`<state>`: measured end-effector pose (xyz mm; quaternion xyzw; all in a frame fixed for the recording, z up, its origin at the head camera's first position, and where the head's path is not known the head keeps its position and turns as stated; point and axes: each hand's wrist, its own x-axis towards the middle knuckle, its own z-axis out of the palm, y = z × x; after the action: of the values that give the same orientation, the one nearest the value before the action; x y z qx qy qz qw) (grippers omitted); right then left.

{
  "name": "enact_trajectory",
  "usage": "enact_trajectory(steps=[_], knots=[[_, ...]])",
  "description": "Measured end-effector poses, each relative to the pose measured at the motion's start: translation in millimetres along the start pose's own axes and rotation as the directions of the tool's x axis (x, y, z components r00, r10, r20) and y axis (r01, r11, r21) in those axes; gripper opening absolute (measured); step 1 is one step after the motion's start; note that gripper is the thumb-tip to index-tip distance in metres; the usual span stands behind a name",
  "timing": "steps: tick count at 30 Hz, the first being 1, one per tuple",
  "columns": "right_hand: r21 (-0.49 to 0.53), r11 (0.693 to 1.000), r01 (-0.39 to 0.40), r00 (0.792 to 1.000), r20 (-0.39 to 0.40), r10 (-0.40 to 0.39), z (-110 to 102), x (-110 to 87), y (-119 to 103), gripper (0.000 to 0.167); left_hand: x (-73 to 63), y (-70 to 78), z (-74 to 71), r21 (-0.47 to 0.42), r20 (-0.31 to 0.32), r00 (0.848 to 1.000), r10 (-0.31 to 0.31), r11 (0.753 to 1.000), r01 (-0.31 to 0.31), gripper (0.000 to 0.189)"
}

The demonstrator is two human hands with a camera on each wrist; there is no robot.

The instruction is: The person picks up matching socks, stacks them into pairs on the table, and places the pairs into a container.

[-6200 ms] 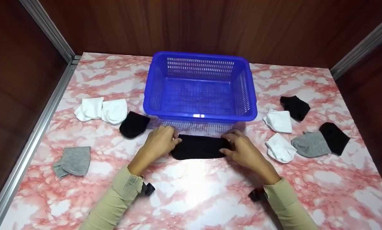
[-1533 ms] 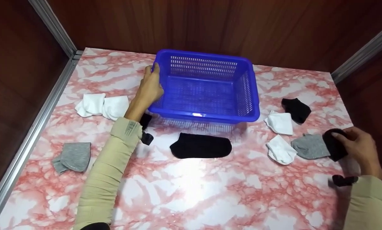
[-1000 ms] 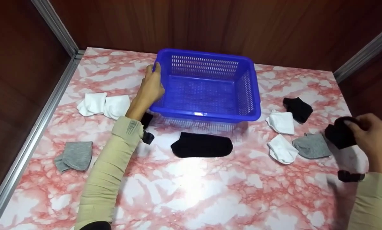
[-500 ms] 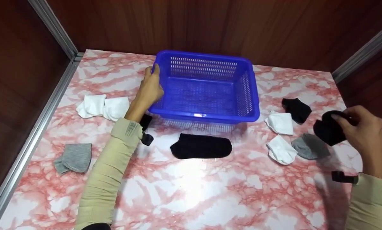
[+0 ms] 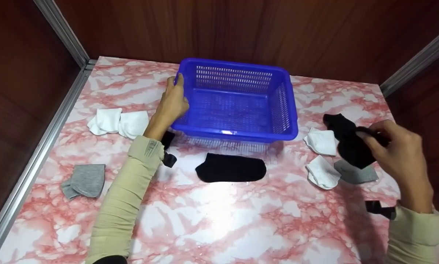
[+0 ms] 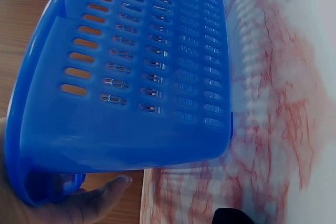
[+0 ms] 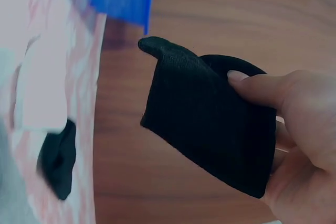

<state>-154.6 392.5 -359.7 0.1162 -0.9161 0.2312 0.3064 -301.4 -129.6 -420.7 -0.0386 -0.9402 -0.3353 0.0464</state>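
Note:
My left hand (image 5: pixel 172 101) grips the left rim of a blue perforated plastic basket (image 5: pixel 226 134); the left wrist view shows my thumb at the basket's rim (image 6: pixel 21 129). At the right, my right hand (image 5: pixel 399 146) pinches a folded black sock (image 7: pixel 205 114) between thumb and fingers, held above the table. In the head view this sock partly covers a grey sock (image 5: pixel 357 172) and touches the outline of another black sock (image 5: pixel 338 124). A black sock (image 5: pixel 231 168) lies flat in front of the basket.
Two white socks (image 5: pixel 320 141) lie right of the basket. White socks (image 5: pixel 109 121), a grey sock (image 5: pixel 89 180) and a black sock (image 5: pixel 168 139), half hidden by my left wrist, lie at left. Brown panels (image 5: pixel 226 29) enclose the marbled table (image 5: pixel 190 227).
My right hand has picked the black sock up from beside the grey one and carried it left. Earlier both hands were at the flat black sock; my left hand has since moved to the basket.

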Motion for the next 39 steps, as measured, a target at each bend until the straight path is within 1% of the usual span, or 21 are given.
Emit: enact_trajectory(steps=[3, 5, 8, 10, 12, 14, 16, 18, 21, 24, 26, 28, 29, 30, 31, 32, 33, 35, 36, 37, 39], knots=[[0.038, 0.998, 0.053, 0.999, 0.009, -0.054, 7, -2.1, -15, 0.019, -1.3, -1.2, 0.8, -0.014, -0.059, 0.998, 0.01, 1.0, -0.011, 0.073], [0.066, 0.995, 0.081, 0.996, 0.024, -0.083, 13, -3.3, -25, 0.02, -2.3, -1.1, 0.8, -0.018, -0.128, 0.992, 0.019, 1.0, -0.021, 0.066], [0.092, 0.989, 0.113, 0.991, 0.059, -0.118, 19, -4.5, -38, 0.02, -4.4, 1.7, 0.4, -0.014, -0.239, 0.97, 0.052, 0.998, -0.057, 0.054], [0.098, 0.986, 0.134, 0.987, 0.081, -0.142, 22, -4.7, -45, 0.02, -6.1, 5.1, -0.2, 0.001, -0.29, 0.953, 0.086, 0.996, -0.089, 0.047], [0.105, 0.983, 0.153, 0.983, 0.089, -0.163, 26, -4.5, -51, 0.022, -9.4, 9.6, -1.0, 0.017, -0.308, 0.944, 0.12, 0.993, -0.121, 0.043], [0.114, 0.977, 0.177, 0.978, 0.089, -0.188, 29, -4.2, -56, 0.024, -14.5, 15.1, -2.2, 0.044, -0.309, 0.938, 0.155, 0.988, -0.148, 0.041], [0.136, 0.97, 0.203, 0.973, 0.079, -0.215, 34, -4.2, -61, 0.027, -21.7, 21.8, -3.9, 0.071, -0.303, 0.934, 0.189, 0.982, -0.176, 0.039], [0.17, 0.959, 0.226, 0.967, 0.082, -0.243, 39, -4.5, -66, 0.028, -31.0, 29.2, -5.5, 0.087, -0.307, 0.925, 0.225, 0.974, -0.209, 0.037], [0.23, 0.941, 0.25, 0.957, 0.089, -0.276, 46, -6.2, -77, 0.028, -48.1, 42.2, -7.4, 0.078, -0.328, 0.899, 0.29, 0.957, -0.28, 0.032], [0.269, 0.93, 0.25, 0.949, 0.125, -0.291, 54, -9.4, -89, 0.026, -68.7, 56.6, -5.8, 0.036, -0.332, 0.869, 0.367, 0.925, -0.378, 0.026], [0.283, 0.929, 0.238, 0.942, 0.166, -0.291, 61, -13.4, -97, 0.024, -83.8, 65.4, -1.8, 0.009, -0.301, 0.851, 0.43, 0.894, -0.449, 0.023], [0.307, 0.929, 0.208, 0.933, 0.223, -0.282, 68, -17.4, -103, 0.022, -98.6, 72.4, 3.1, -0.017, -0.238, 0.836, 0.495, 0.858, -0.513, 0.021], [0.321, 0.927, 0.193, 0.928, 0.246, -0.279, 73, -19.4, -106, 0.022, -106.1, 75.5, 6.0, -0.032, -0.193, 0.835, 0.515, 0.847, -0.53, 0.021], [0.343, 0.922, 0.177, 0.924, 0.265, -0.276, 77, -21.6, -108, 0.021, -113.1, 78.2, 8.7, -0.057, -0.13, 0.839, 0.529, 0.841, -0.539, 0.022], [0.363, 0.918, 0.157, 0.92, 0.284, -0.27, 81, -23.6, -110, 0.021, -119.2, 80.1, 12.4, -0.082, -0.063, 0.838, 0.542, 0.834, -0.545, 0.023], [0.385, 0.912, 0.138, 0.917, 0.299, -0.265, 86, -25.6, -112, 0.02, -124.9, 81.5, 16.3, -0.107, 0.01, 0.838, 0.545, 0.834, -0.541, 0.023], [0.405, 0.908, 0.111, 0.914, 0.318, -0.254, 90, -27.4, -113, 0.02, -130.2, 82.3, 20.4, -0.135, 0.087, 0.837, 0.541, 0.839, -0.528, 0.025], [0.433, 0.899, 0.07, 0.906, 0.349, -0.239, 100, -31.5, -116, 0.019, -139.4, 82.9, 29.4, -0.178, 0.232, 0.821, 0.521, 0.853, -0.491, 0.027], [0.442, 0.896, 0.047, 0.901, 0.368, -0.228, 104, -33.7, -117, 0.019, -143.0, 82.3, 33.9, -0.191, 0.294, 0.806, 0.513, 0.858, -0.477, 0.028], [0.447, 0.894, 0.022, 0.897, 0.387, -0.216, 109, -35.8, -119, 0.018, -146.1, 81.2, 39.0, -0.198, 0.335, 0.79, 0.514, 0.858, -0.474, 0.028], [0.448, 0.894, -0.026, 0.887, 0.423, -0.186, 120, -40.3, -122, 0.017, -152.1, 78.6, 47.7, -0.192, 0.392, 0.77, 0.504, 0.863, -0.467, 0.029]])
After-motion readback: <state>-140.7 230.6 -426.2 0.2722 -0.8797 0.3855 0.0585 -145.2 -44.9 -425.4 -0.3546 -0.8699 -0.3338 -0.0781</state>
